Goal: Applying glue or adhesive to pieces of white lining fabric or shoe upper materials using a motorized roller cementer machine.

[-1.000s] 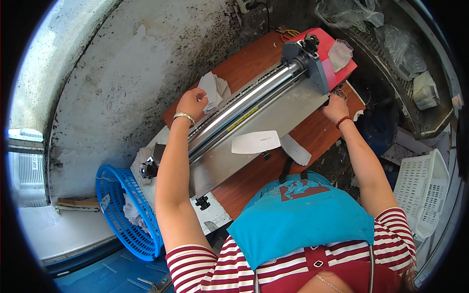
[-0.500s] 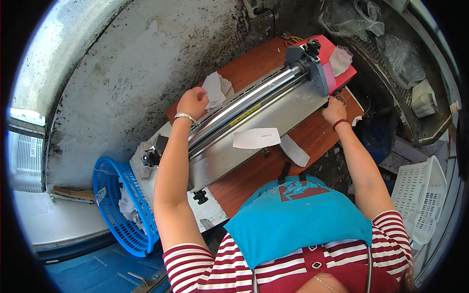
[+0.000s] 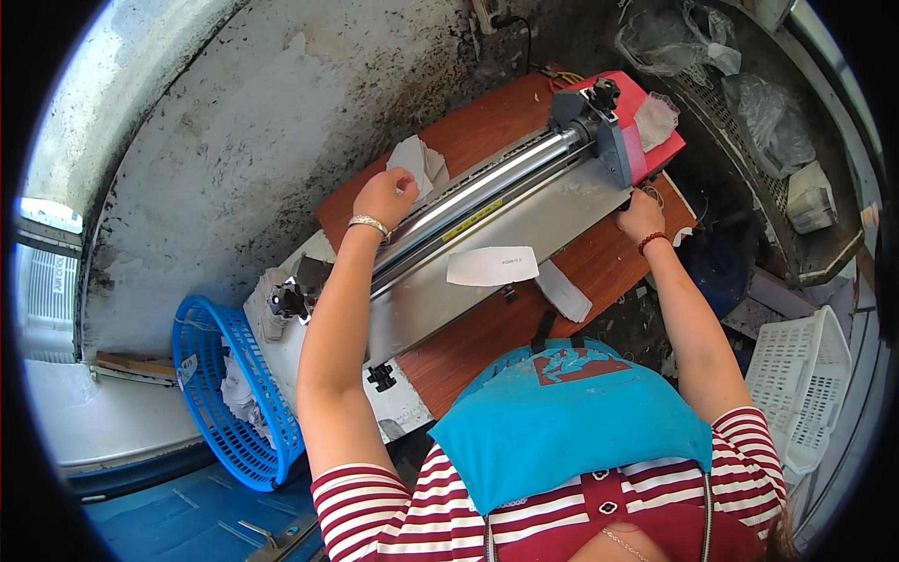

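Note:
A long machine with a shiny metal roller [image 3: 496,178] and a flat metal bed [image 3: 412,314] lies slantwise before me. My left hand [image 3: 386,197] is over the roller's far side, fingers curled, beside a pile of white flat pieces [image 3: 412,161]; whether anything is in the fingers is hidden. My right hand [image 3: 641,217] is closed at the bed's right front corner, by a small dark part that the fingers mostly cover. A white printed piece [image 3: 492,266] rests on the bed between my arms. Another white piece [image 3: 564,292] lies just in front, on the brown tabletop [image 3: 459,361].
A red housing [image 3: 670,140] with a crumpled clear bag closes the machine's right end. Black knobs [image 3: 381,377] stick out at the left. A tilted blue basket [image 3: 239,393] holds white pieces. White crates [image 3: 801,384] stand at right; a stained wall [image 3: 253,150] rises behind.
My left hand has shifted slightly right along the roller, toward the pile. My right hand stays at the bed's corner, and the white printed piece has not moved.

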Tool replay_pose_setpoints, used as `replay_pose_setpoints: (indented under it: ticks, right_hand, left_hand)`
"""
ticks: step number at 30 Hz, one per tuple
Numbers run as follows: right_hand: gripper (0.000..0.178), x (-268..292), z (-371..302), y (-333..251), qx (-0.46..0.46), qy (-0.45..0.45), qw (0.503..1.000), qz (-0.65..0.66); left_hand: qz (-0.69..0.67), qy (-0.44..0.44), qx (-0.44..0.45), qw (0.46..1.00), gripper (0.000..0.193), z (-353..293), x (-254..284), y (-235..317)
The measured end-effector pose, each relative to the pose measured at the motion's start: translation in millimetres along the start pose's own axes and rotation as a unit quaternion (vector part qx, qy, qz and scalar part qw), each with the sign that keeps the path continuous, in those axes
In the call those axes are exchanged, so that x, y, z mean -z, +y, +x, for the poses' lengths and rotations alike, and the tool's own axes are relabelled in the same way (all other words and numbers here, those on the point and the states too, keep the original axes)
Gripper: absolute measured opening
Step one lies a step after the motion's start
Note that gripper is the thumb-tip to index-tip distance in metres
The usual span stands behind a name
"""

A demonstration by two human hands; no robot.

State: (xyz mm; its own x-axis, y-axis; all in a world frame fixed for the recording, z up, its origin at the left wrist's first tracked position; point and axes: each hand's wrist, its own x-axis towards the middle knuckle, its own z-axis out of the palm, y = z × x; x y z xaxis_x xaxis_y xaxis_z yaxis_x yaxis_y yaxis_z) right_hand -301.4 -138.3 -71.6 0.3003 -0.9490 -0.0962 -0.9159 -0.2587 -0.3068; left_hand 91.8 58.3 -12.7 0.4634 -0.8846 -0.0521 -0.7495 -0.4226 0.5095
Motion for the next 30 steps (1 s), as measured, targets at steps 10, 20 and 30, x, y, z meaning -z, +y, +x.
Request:
replay_pose_setpoints:
  ticks: [10,20,30]
  right_hand:
    - [0.038,1.8,-3.1,-1.3,0.002,0.008,1.0,0.004]
    - [0.036,2.8,-7.6,-5.4,0.005,0.029,1.0,0.001]
    - [0.035,3.3,-7.4,-5.5,0.002,0.027,1.0,-0.012]
  left_hand:
    - [0.039,-0.038,-0.035,0.998,0.03,-4.7,-8.7,45.5]
    - [0.028,-0.02,-0.032,0.999,0.03,-8.4,-11.7,40.7]
    - [0.03,-0.016,-0.029,0.999,0.029,-10.3,-11.9,39.6]
